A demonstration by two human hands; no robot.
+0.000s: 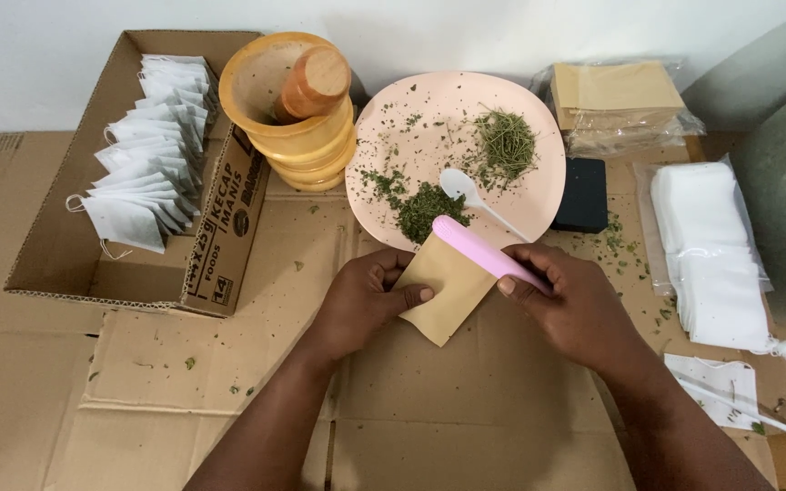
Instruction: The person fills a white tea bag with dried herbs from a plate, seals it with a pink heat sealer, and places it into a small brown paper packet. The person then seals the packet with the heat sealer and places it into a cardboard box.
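On flattened cardboard [166, 400] spread as a work surface, the person's left hand [361, 305] pinches a small tan paper envelope [446, 286], thumb on its face and the other fingers curled behind its left edge. The envelope sits tilted, its upper corner just below the rim of a pink plate [543, 191]. The right hand [575, 305] grips a pink scoop handle [484, 250], fingers wrapped together around it and thumb pressed along its side; the handle's rounded end lies over the envelope's top edge and the plate's rim.

The plate carries a dark heap of crushed dried herbs [425, 211], a paler pile of dried stems [505, 145] and a white plastic spoon [479, 200]. Behind and left of it stands a wooden mortar [297, 136] with a pestle [316, 86] leaning inside. Farther left, an open cardboard box [220, 232] holds a row of white drawstring tea bags [147, 155]. To the right lie a small black block [584, 195], a packet of tan envelopes [620, 100] in clear wrap, and a stack of white filter bags [716, 259].
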